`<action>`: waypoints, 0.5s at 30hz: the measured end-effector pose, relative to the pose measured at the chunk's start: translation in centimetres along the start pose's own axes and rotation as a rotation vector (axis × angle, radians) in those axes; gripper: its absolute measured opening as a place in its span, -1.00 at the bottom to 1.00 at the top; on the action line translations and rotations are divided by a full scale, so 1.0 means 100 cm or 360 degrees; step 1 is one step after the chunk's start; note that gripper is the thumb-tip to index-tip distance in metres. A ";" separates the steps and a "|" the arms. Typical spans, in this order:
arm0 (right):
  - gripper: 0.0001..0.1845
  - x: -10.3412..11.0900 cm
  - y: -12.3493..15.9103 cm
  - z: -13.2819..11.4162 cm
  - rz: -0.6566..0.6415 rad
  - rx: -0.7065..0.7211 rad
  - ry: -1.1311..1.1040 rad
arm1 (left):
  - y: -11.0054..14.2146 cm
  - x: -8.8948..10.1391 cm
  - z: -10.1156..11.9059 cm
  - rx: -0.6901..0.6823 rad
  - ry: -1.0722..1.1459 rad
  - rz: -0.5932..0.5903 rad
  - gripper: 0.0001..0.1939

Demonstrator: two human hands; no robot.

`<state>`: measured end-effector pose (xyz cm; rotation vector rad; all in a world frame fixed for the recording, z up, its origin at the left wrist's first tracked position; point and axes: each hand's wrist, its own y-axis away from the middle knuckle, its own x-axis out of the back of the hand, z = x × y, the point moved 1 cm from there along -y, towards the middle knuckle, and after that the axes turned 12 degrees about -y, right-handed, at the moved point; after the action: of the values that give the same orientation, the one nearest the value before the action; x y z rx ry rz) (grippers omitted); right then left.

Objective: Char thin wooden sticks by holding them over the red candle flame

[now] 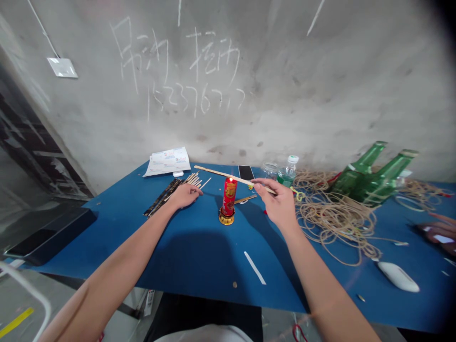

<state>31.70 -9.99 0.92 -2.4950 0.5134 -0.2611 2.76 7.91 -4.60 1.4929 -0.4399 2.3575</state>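
Note:
A red candle (230, 195) with a gold base stands lit in the middle of the blue table (199, 251). My right hand (276, 202) pinches a long thin bamboo strip (221, 174) and holds it level, its middle just above the flame. My left hand (185, 194) rests on the table to the candle's left, fingers curled on a pile of several bamboo strips (194, 180). Beside that pile lies a bundle of dark strips (162, 197).
A tangle of tan cord (331, 213) covers the right side, with two green glass bottles (374, 178) behind it. A phone (246, 172), a small water bottle (288, 173), papers (167, 161), and a white mouse (398, 276) lie about. Another person's hand (440, 232) shows at right.

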 end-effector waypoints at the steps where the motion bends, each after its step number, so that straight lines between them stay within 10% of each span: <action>1: -0.59 0.000 0.000 0.000 -0.0002 -0.0003 -0.0002 | 0.000 0.000 0.000 -0.0004 -0.0001 0.0003 -0.66; 15: -0.61 -0.004 0.001 -0.008 -0.0016 -0.0033 -0.0023 | 0.000 0.000 0.001 -0.0005 -0.0006 0.0014 -0.67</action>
<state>31.07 -10.31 1.46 -2.5184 0.4999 -0.2423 2.82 7.91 -4.56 1.4972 -0.4517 2.3597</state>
